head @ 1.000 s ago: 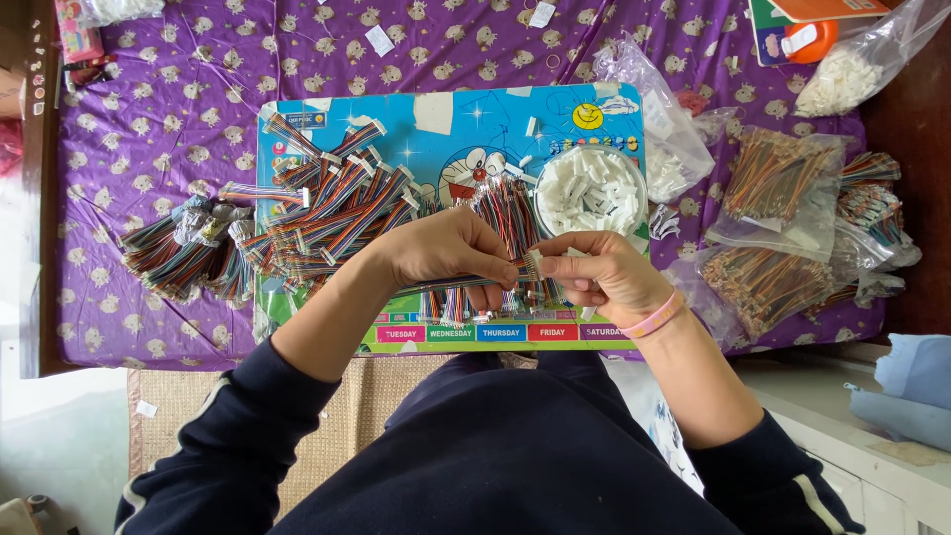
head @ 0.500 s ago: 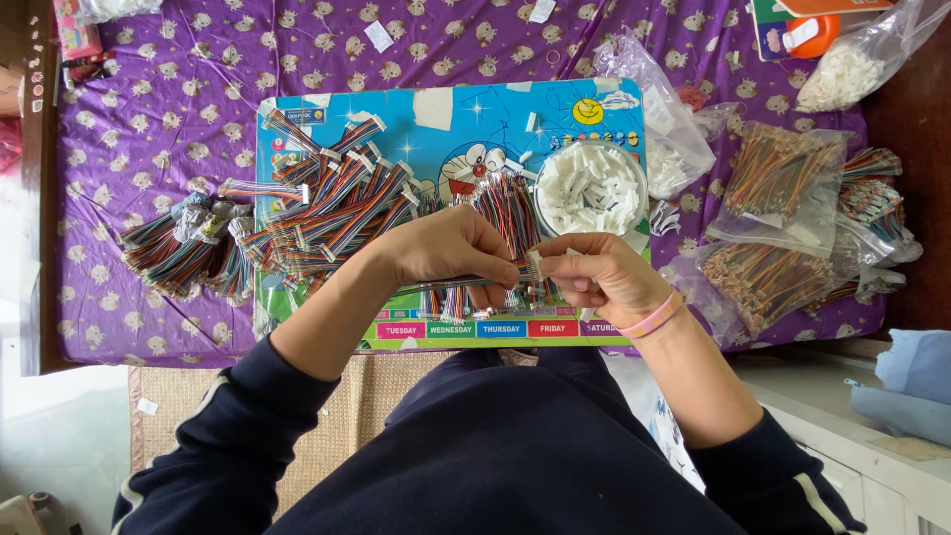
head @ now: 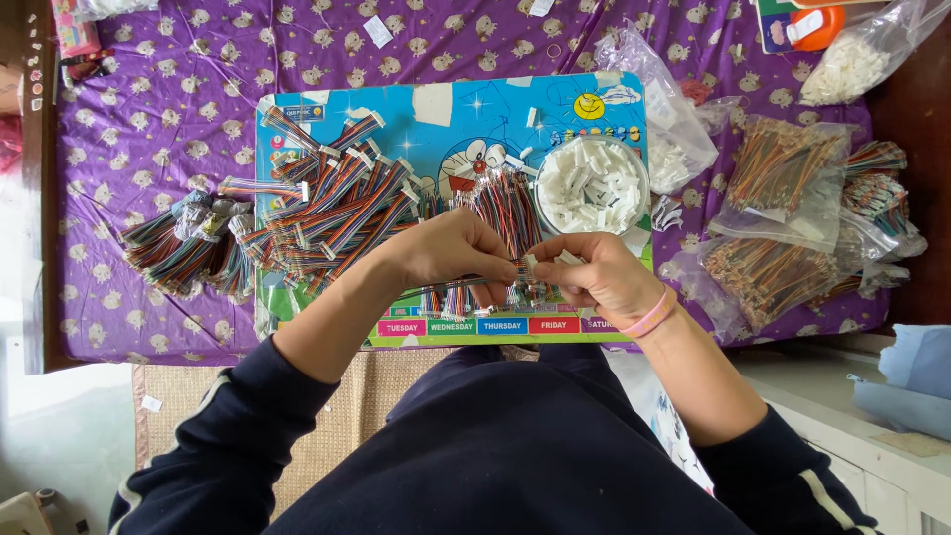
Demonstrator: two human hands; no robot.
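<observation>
Hands meet low over the blue cartoon board (head: 426, 109), right at its near edge. Left hand (head: 451, 253) is clenched around a strip of rainbow ribbon wire (head: 451, 284), the loose end trailing toward the person's lap. Right hand (head: 594, 277), pink band on the wrist, pinches a small white connector (head: 535, 266) just at the wire's tip; fingertips of both hands are touching, so whether the plug is seated I cannot tell.

Just beyond the knuckles stands a bunch of loose striped wires (head: 505, 203), and beside it a round bowl of white connectors (head: 592, 183). Finished cables (head: 337, 198) lie heaped across the board's left half, with another bundled heap (head: 188, 243) on the purple cloth (head: 149, 129). Clear bags of wires (head: 783, 183) sit off to the right.

Risks, as I judge them: the connector is tiny and held by fingertips alone, so a slip could drop it into the lap or among the wires. The bowl sits near the right wrist; a wide elbow swing might tip it. A crooked push could bend the fine wire ends.
</observation>
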